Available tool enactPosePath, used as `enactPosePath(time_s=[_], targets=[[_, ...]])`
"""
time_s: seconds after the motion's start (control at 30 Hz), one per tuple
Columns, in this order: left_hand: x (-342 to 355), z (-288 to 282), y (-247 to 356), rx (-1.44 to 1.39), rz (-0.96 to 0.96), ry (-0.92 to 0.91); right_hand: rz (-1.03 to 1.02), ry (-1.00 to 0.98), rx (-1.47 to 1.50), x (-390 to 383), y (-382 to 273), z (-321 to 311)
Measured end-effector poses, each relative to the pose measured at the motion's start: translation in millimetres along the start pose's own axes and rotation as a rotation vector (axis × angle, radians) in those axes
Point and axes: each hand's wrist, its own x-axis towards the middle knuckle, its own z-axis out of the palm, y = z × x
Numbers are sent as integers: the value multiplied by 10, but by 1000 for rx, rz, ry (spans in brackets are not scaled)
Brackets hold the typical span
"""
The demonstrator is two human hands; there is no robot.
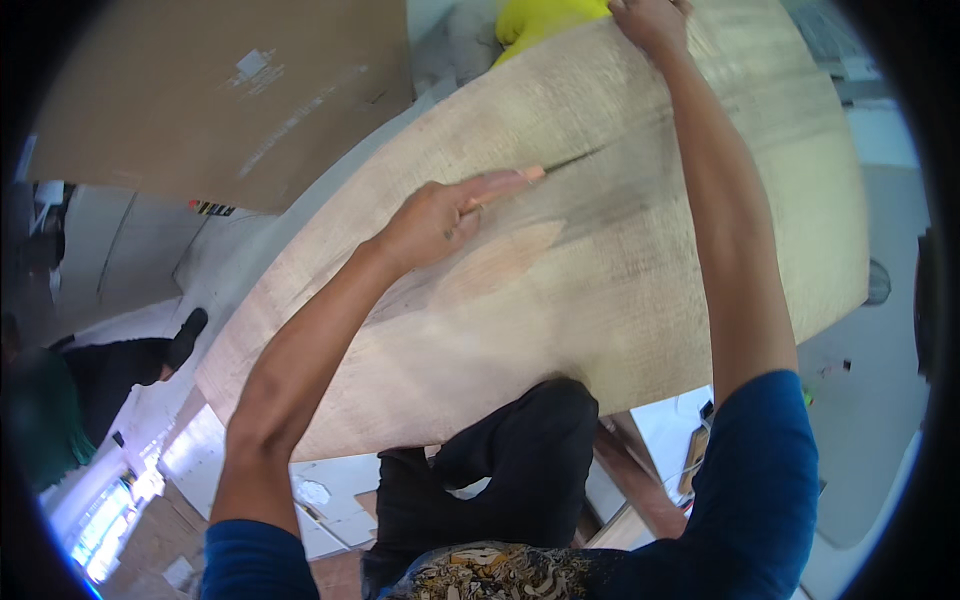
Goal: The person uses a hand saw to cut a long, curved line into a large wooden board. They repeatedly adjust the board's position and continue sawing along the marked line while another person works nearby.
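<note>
The pale wooden panel (pixel 600 310), broad and curved along its far edge, lay slantwise in front of the person, filling the middle of the view and reaching toward the upper right. Grey, smoky streaks ran along its grain, and a lighter, leaf-shaped patch showed near its centre. On its face was a slim orange-pink tool (pixel 503 184), its lighter end pointing up and to the right; a thin dark line ran on from that end, though whether it was a blade or a mark on the wood could not be told. The left hand (pixel 428 225) was closed round the tool, the knuckles uppermost. The right hand (pixel 655 28), partly cut off by the top of the view, was curled over the panel's far edge and gripped it. A bent knee (pixel 562 405) in black trousers overlapped the near edge. Beyond the panel lay something bright yellow (pixel 540 22), with a grey shape (pixel 468 42) beside it. At upper left stood a large brown board (pixel 210 90) with whitish scuffs. At far left was another person (pixel 50 410) in green and black, a dark shoe (pixel 187 335) near the panel's left end.
</note>
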Motion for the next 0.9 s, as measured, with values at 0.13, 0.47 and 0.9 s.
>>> enactPosePath(time_s=[0.13,0.47,0.9], targets=[[-833,-331,10,84,80,65,-34,15,-7,-60,58,-40],[-325,-499,-500,327,269,620,-70,323,-32,-132,-104,332],[-1405,-351,480,261,-12,85,-6,59,60,156,-150,137]])
